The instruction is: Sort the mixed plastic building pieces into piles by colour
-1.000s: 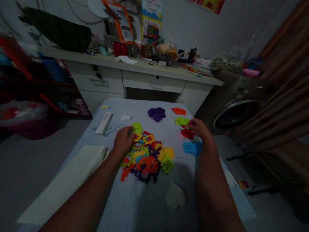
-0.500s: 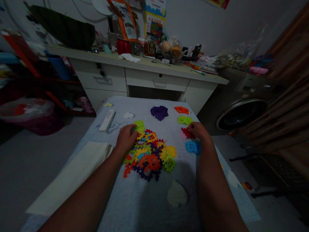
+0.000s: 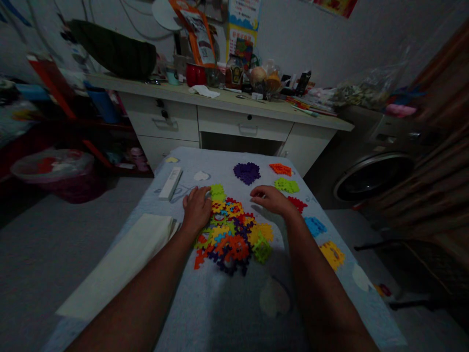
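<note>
A heap of mixed coloured interlocking plastic pieces point(image 3: 230, 234) lies on a light blue cloth-covered table point(image 3: 220, 303). My left hand point(image 3: 197, 209) rests on the heap's left edge beside a light green piece point(image 3: 218, 192), fingers bent down onto the pieces. My right hand point(image 3: 268, 199) hovers just above the heap's far right side, fingers loosely curled, nothing visible in it. Sorted piles lie to the right: purple point(image 3: 246, 172), orange point(image 3: 280, 169), green point(image 3: 286, 185), red point(image 3: 297, 204), blue point(image 3: 314, 226), yellow point(image 3: 332, 254).
A white slim box point(image 3: 171, 183) and a folded pale cloth point(image 3: 120, 259) lie on the table's left. Behind stands a cluttered white desk point(image 3: 234, 110) with drawers. A washing machine point(image 3: 370, 171) sits at the right, a red basin point(image 3: 54, 171) on the floor at the left.
My right hand left the red pile and moved left to the far side of the heap. The left hand stayed put. The camera turned slightly, bringing the yellow pile into view.
</note>
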Tool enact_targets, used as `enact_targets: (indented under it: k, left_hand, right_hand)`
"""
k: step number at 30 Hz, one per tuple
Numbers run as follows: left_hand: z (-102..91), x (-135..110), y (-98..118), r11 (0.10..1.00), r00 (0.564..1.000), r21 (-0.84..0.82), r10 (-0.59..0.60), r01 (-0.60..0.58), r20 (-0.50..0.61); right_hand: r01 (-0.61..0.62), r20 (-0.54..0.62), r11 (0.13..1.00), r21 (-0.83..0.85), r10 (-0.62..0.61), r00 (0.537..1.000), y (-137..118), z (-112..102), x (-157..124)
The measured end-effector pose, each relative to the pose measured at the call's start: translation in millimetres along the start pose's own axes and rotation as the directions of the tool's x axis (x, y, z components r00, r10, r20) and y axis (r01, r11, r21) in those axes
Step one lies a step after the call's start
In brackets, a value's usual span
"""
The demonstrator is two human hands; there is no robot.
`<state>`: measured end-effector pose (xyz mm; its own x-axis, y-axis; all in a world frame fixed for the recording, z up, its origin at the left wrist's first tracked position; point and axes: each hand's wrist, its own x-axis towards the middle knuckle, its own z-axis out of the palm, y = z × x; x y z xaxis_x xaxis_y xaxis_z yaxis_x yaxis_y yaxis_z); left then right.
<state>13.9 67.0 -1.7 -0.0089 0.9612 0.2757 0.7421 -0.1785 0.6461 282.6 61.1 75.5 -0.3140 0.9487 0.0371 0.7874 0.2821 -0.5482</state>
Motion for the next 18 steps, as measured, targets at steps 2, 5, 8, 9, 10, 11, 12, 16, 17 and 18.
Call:
enact_targets:
  k: [2, 5, 8, 9, 10, 11, 12, 16, 17, 18]
  left_hand:
    - [-0.6, -1, 2, 0.999, 0.999, 0.026, 0.021, -0.023, 0.049]
    - [-0.6, -1, 3, 0.997, 0.993, 0.06, 0.042, -0.049, 0.109]
    - [-0.1, -1, 5, 0.995, 0.991, 0.09, 0.04, -0.051, 0.124]
    - [-0.1, -1, 5, 0.994, 0.991, 0.097, 0.037, -0.049, 0.126]
    - [-0.2, -1, 5, 0.994, 0.991, 0.101, 0.035, -0.048, 0.13]
    - [-0.4, -1, 6, 0.994, 0.99, 0.101, 0.036, -0.05, 0.136]
    - [-0.6, -1, 6, 0.993, 0.989, 0.1, 0.04, -0.055, 0.141]
    - [-1.2, -2, 7, 0.992, 0.985, 0.087, 0.073, -0.088, 0.158]
    - [-1.2, -3, 6, 0.992, 0.984, 0.082, 0.081, -0.095, 0.159]
    - [-1.1, -3, 6, 0.992, 0.983, 0.077, 0.086, -0.099, 0.159]
  right_hand:
    - [0.12, 0.079, 0.993, 0.017, -0.121, 0.989, -14, 13, 4]
    - [0.248, 0.169, 0.969, 0.012, -0.246, 0.954, -22, 25, 5]
    - [0.264, 0.234, 0.964, -0.021, -0.252, 0.939, -21, 32, 5]
    - [0.26, 0.245, 0.965, -0.032, -0.245, 0.938, -20, 33, 5]
    - [0.256, 0.249, 0.966, -0.04, -0.238, 0.939, -19, 35, 6]
    - [0.25, 0.247, 0.967, -0.045, -0.232, 0.941, -18, 35, 6]
    - [0.245, 0.243, 0.968, -0.048, -0.226, 0.943, -18, 36, 7]
    - [0.226, 0.24, 0.974, -0.013, -0.216, 0.947, -22, 32, 6]
    - [0.217, 0.239, 0.976, 0.009, -0.213, 0.947, -23, 30, 6]
    - [0.204, 0.237, 0.978, 0.035, -0.207, 0.949, -23, 28, 5]
